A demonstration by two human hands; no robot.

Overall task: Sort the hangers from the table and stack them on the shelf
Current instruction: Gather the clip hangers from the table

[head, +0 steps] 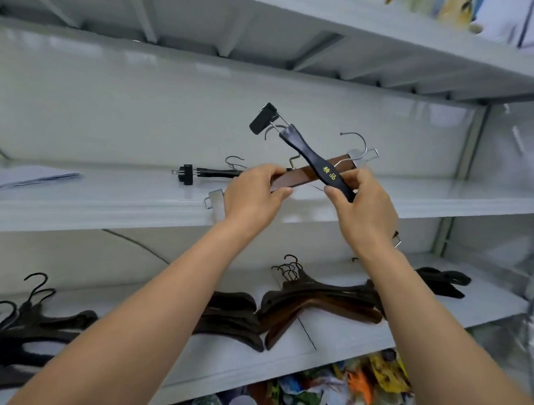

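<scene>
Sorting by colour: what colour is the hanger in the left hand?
The hanger is reddish brown; head view.

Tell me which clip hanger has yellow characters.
The black hanger in the right hand; the brown hanger and the black one lying on the shelf show none.

Black clip hanger, yellow lettering; brown clip hanger; grey shelf.

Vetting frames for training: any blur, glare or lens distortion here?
Head view: shelf edges bow from wide-angle distortion; soft glare patches on the back wall; black clip hanger in the right hand fairly sharp, yellow print visible; clutter at bottom blurred.
</scene>
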